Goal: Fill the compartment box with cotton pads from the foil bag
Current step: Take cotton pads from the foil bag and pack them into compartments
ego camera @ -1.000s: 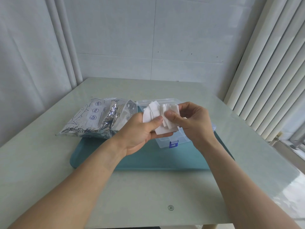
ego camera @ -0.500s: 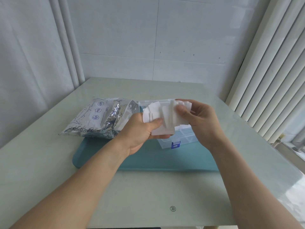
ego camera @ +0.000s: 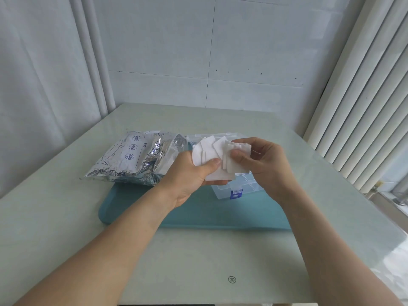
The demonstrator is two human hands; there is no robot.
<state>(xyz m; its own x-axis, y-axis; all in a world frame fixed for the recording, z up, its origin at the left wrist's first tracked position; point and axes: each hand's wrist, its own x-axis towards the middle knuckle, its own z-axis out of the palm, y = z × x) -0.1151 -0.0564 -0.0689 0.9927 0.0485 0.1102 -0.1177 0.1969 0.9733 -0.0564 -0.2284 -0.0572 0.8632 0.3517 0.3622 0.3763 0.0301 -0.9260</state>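
Gripping cotton pads (ego camera: 210,155), left hand (ego camera: 192,173), right hand (ego camera: 262,162) pinching, above compartment box (ego camera: 242,184).

Teal tray on a pale table

The tray (ego camera: 136,208) lies flat on the table (ego camera: 55,206); vertical blinds (ego camera: 364,107) hang at right.

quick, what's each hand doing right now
Left hand: grips a stack of cotton pads.
Right hand: pinches a few pads off that stack.

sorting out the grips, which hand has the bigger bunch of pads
The left hand: its grip holds the larger fanned bunch of cotton pads. The right hand pinches only a small stack.
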